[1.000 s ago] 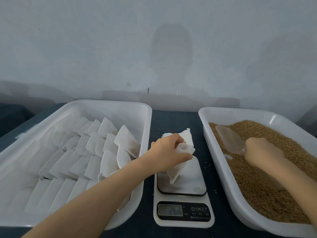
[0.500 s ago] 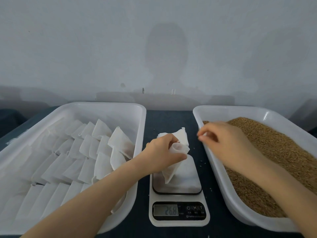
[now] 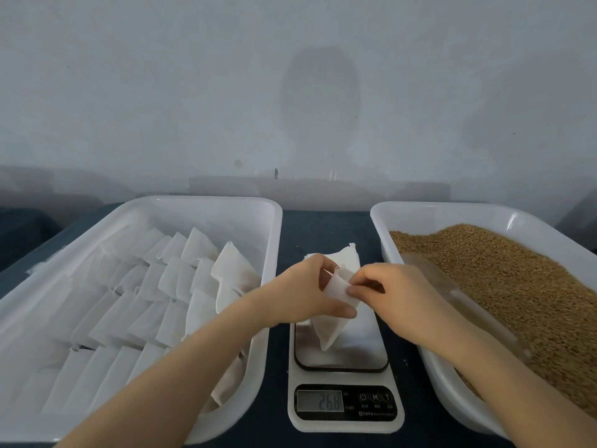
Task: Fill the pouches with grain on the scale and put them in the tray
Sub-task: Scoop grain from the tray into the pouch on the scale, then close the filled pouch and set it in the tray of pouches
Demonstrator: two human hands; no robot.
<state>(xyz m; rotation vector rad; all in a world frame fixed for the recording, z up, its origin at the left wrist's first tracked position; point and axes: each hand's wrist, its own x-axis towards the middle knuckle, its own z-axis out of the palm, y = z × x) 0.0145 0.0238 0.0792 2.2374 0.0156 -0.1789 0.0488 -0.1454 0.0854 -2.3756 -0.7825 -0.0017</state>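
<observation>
Over the scale (image 3: 345, 412), my right hand (image 3: 397, 295) has left the scoop (image 3: 429, 276) lying in the grain (image 3: 517, 286) and come across to pinch the mouth of the pouch (image 3: 331, 331) beside my left hand (image 3: 300, 295). Both hands grip the pouch, its tip on the scale; filling seems done, tray (image 3: 206, 200) next.

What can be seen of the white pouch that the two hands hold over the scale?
The pouch is white, thin and soft, like fine cloth or filter paper; its contents do not show. It hangs tilted, narrowing to a lower corner that seems to rest on the platform of the scale. The left hand grips its upper part; the right hand pinches its top edge.
</observation>
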